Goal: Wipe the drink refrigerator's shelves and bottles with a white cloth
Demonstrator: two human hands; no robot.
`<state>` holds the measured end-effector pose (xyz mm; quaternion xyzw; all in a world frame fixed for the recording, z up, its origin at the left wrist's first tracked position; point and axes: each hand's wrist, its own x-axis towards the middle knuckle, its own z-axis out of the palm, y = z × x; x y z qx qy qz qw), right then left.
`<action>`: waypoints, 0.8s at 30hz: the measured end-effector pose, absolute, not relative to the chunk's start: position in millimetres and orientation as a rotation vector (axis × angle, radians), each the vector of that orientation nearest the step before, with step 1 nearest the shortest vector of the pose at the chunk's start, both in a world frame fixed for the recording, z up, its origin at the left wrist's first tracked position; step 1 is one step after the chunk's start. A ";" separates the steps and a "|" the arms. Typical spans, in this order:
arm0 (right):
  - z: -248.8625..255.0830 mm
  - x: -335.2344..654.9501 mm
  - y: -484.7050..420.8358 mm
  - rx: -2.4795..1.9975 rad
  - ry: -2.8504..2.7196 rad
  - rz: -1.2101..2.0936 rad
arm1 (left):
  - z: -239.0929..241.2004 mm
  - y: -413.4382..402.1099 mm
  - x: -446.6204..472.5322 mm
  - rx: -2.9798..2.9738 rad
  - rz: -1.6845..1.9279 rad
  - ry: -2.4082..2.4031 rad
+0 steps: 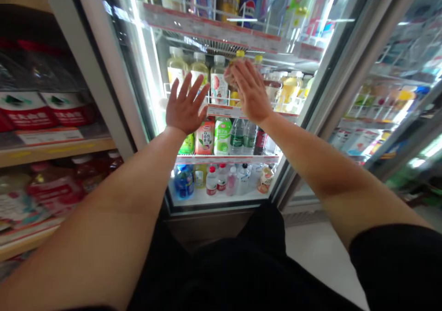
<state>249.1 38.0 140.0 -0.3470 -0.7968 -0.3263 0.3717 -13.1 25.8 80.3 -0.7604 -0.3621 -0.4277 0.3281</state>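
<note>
My left hand [184,106] is raised in front of the cooler's middle shelf [224,112], fingers spread and holding nothing. Just beyond it stand pale yellow and pink-labelled bottles [198,69]. My right hand [250,92] reaches onto the same shelf, its fingers held together and curved round a yellow-capped bottle [238,55], most of which the hand hides. Both forearms stretch forward from the bottom of the view.
Lower shelves hold green, white and clear bottles [223,136] and small bottles [210,180] at the bottom. The glass door [345,71] stands open on the right. A wooden rack with red packs [48,111] is at the left. Pale floor [317,251] lies lower right.
</note>
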 end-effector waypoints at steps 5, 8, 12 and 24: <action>140.0 240.6 31.7 -0.846 -2.055 -0.798 | 80.3 27.4 -13.6 -1.950 -1.032 -1.004; 147.7 238.3 32.0 -0.922 -1.847 -0.737 | 80.8 25.1 -13.0 -1.978 -1.073 -0.987; 127.6 234.2 29.3 -0.859 -2.009 -0.750 | 81.2 23.4 -11.6 -1.994 -1.135 -0.956; 127.7 212.7 38.3 -0.878 -1.942 -0.785 | 81.5 23.7 -12.1 -1.963 -1.078 -0.987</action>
